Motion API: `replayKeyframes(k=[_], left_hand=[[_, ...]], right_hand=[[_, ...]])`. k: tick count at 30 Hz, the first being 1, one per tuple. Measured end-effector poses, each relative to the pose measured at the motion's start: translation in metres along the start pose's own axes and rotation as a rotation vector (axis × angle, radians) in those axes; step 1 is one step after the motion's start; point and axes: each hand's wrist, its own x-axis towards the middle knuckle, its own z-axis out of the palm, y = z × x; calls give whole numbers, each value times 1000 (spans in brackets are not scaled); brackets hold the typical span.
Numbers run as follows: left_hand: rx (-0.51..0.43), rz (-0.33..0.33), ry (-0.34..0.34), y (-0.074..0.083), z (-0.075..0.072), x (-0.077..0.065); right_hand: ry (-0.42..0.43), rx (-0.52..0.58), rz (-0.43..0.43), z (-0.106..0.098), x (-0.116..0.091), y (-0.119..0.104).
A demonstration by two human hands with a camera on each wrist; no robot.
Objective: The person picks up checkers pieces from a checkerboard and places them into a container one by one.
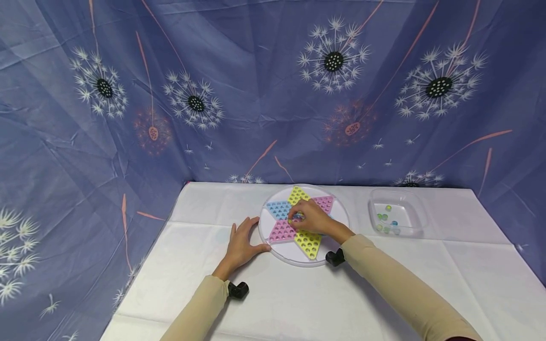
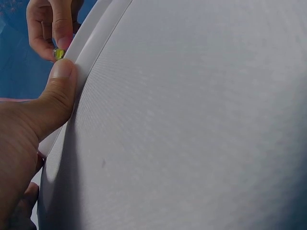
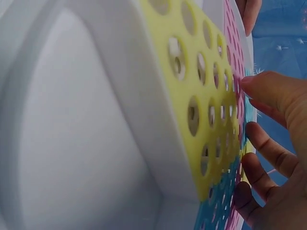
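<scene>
A round white Chinese checkers board lies on the table, its star of holes in yellow, pink and blue. My left hand rests at the board's left rim, fingers spread and thumb against the edge. In the left wrist view its thumb lies along the white rim. Over the middle of the star, my right hand pinches a small yellow-green glass marble between thumb and finger. The right wrist view has the right hand close above the holed surface; the marble is hidden there.
A clear plastic container stands to the right of the board, with several green and blue marbles inside. White cloth covers the table. Behind it hangs a blue curtain with dandelion prints.
</scene>
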Motion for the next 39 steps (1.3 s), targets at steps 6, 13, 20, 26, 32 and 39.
replayKeyframes(k=[6, 13, 20, 26, 32, 39], left_hand=[[-2, -1, -1, -1, 0, 0], [-8, -1, -2, 0, -1, 1], [-5, -2, -5, 0, -1, -1], [-14, -1, -3, -1, 0, -1], [-24, 0, 1, 0, 0, -2], [-20, 6, 8, 0, 0, -3]], right_hand=[[-18, 69, 43, -4, 1, -3], [23, 87, 21, -14, 3, -7], [88, 101, -41, -30, 5, -10], [103, 110, -33, -46, 4, -17], [107, 121, -18, -54, 2, -20], [117, 102, 8, -54, 1, -17]])
